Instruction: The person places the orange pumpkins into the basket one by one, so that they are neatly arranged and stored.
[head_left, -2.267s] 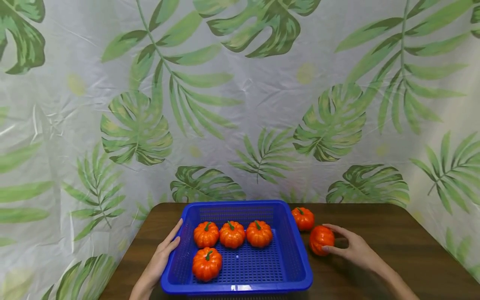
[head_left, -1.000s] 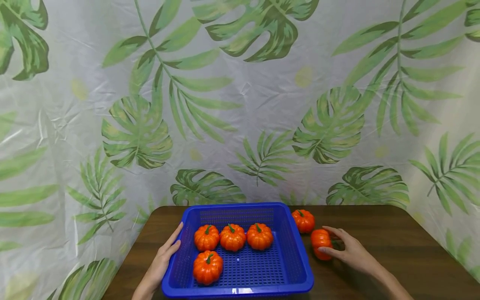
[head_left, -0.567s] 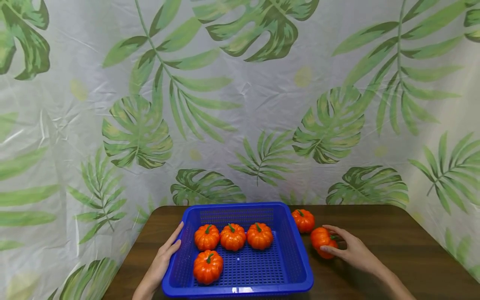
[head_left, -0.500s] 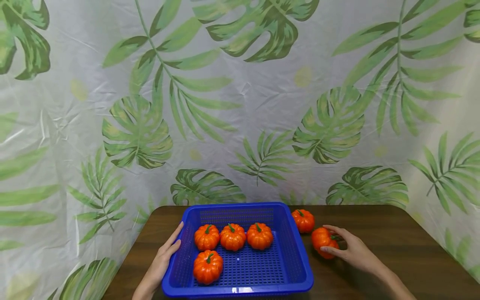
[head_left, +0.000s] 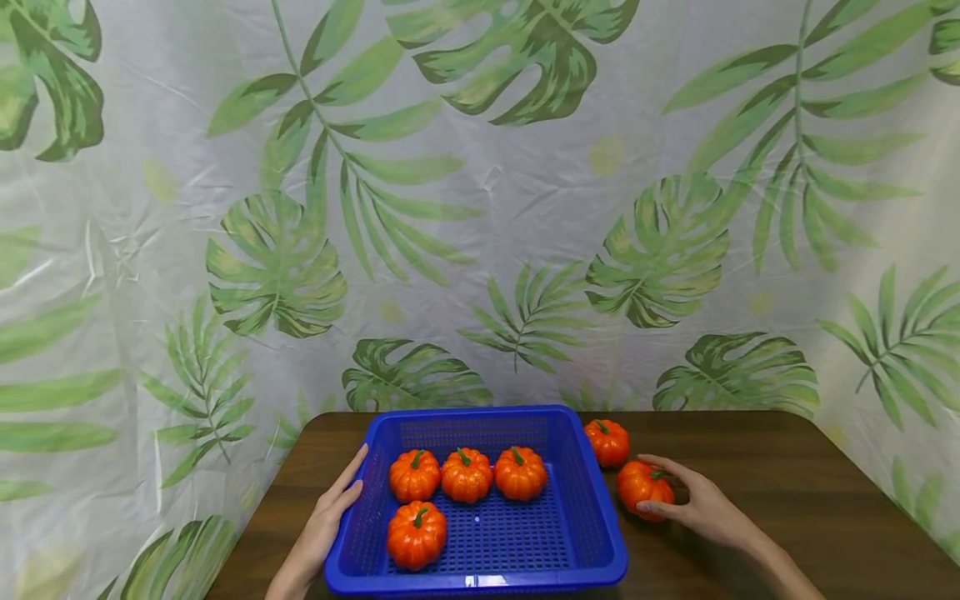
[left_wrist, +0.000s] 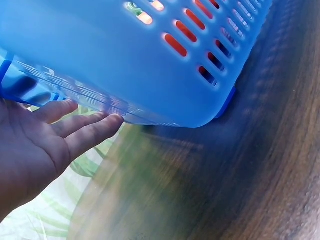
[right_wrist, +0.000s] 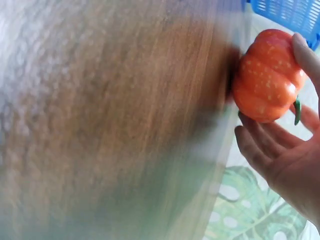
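An orange pumpkin [head_left: 643, 490] with a green stem stands on the table right of the basket, between the thumb and fingers of my right hand [head_left: 705, 505]. In the right wrist view the thumb lies on one side of the pumpkin [right_wrist: 270, 77] and the fingers on the other. My left hand [head_left: 318, 525] rests along the left wall of the blue basket [head_left: 474, 579], fingers fairly straight. The left wrist view shows its fingertips against the basket wall [left_wrist: 115, 65]. Several pumpkins sit in the basket, one [head_left: 417, 535] at the front left, the others in a row behind.
Another pumpkin [head_left: 607, 442] stands just outside the basket's right wall, behind the held one. The dark wooden table [head_left: 810, 500] extends to the right. A leaf-patterned curtain [head_left: 540, 208] hangs behind the table's back edge.
The pumpkin at my right hand has turned, its stem swinging from the right side to more upward. Most recently, hand and pumpkin shifted slightly left. My left hand and the basket kept their places.
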